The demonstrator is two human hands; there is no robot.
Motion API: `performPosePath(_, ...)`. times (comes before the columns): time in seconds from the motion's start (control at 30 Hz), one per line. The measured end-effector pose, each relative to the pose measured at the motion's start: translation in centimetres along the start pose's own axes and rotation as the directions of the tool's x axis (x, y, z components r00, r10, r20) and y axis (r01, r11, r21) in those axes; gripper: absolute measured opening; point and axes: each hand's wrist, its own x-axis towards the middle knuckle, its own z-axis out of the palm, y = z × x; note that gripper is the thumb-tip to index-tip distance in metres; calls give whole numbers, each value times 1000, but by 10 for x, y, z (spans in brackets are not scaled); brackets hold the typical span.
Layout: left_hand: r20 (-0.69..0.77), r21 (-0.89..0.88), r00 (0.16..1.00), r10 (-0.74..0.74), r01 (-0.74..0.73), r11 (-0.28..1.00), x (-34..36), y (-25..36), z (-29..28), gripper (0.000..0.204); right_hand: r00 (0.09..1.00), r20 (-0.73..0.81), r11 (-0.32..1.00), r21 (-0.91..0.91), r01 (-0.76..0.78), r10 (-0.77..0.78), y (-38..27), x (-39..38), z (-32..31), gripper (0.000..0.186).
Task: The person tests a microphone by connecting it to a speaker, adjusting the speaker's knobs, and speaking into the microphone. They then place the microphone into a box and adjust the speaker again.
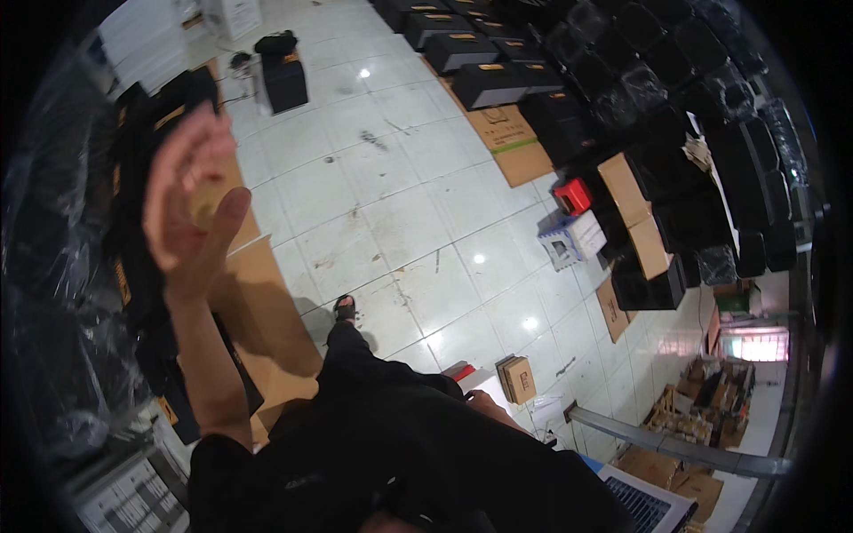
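My left hand [191,204] is raised at the left, palm partly showing, fingers loosely bent and apart with nothing in them, above a brown cardboard sheet [271,311]. My right hand [489,409] is low beside my dark clothing, beside a white object [480,377] with a red item behind it. Its fingers look curled round something small and dark, too hidden to name. A small stack of cardboard boxes [517,377] lies just to its right.
Black boxy cases [475,84] line cardboard at the upper right, near a red box [571,197]. Black items [133,249] and plastic-wrapped goods [58,311] stand at the left. A black case [283,84] stands on the tiled floor [382,204]. A metal rail [666,440] crosses the lower right.
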Motion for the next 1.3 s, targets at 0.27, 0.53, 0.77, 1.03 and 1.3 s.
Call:
performPosePath(0.27,217,-170,869,444,-414,894,223,-43,189,84,836,-538,856,376,355,-111,-90,149,-119,29)
performPosePath(0.53,256,-38,946,198,-195,980,366,-286,327,75,978,-154,828,561,-28,137,-124,320,-366,33)
performPosePath(0.77,134,-136,921,366,-349,927,567,-376,478,68,967,-66,963,93,252,-247,-60,411,-525,26)
performPosePath(1.03,159,-137,985,67,-45,990,663,-625,715,60,875,-470,850,502,161,112,-234,553,-903,25)
performPosePath(1.3,273,688,145,-951,662,298,301,-911,731,59,947,-1,884,-360,298,-320,-540,804,-1145,29)
